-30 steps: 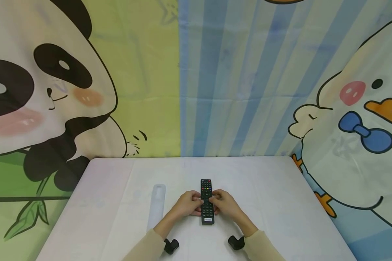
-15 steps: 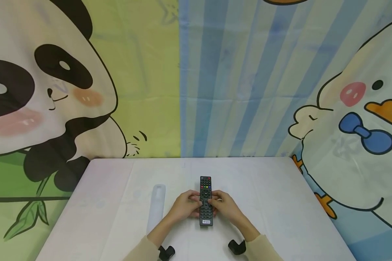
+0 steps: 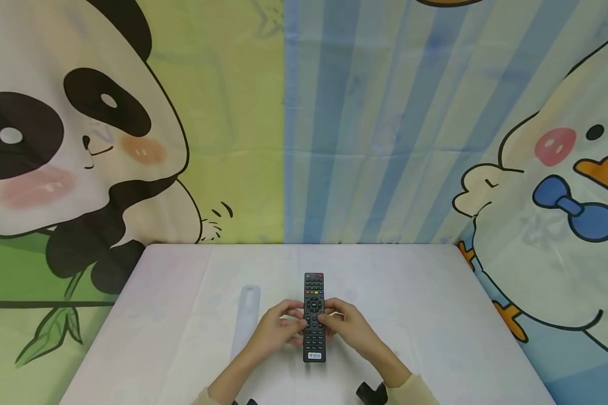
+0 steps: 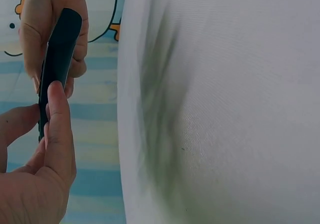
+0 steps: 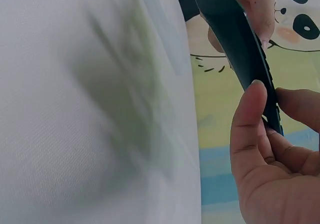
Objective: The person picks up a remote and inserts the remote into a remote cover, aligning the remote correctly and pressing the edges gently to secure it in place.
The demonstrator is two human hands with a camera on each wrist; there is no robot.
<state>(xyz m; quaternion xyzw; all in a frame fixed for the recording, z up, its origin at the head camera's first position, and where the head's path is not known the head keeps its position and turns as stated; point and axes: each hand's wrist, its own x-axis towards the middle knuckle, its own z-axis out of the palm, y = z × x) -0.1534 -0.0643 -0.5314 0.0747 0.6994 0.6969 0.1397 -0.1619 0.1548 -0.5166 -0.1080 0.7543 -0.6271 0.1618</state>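
Both hands hold a black remote control between them, its button face toward the head camera and its long side pointing away from the person. The left hand pinches its left edge, thumb on the front and fingers behind. On the opposite edge the right hand grips it the same way. In the left wrist view the smooth back of the remote control shows, well above the table. The right wrist view shows the back and the button side of the remote control, with a right fingertip against the back.
A long translucent whitish strip with a rounded end lies on the white table, left of the hands and partly behind the left forearm. Behind the table hangs a cartoon-printed cloth. A black device sits at the right wrist.
The remote control has come up and closer to the person, appearing larger, with both hands keeping their hold. The forearms have drawn back. The head view has shifted slightly.
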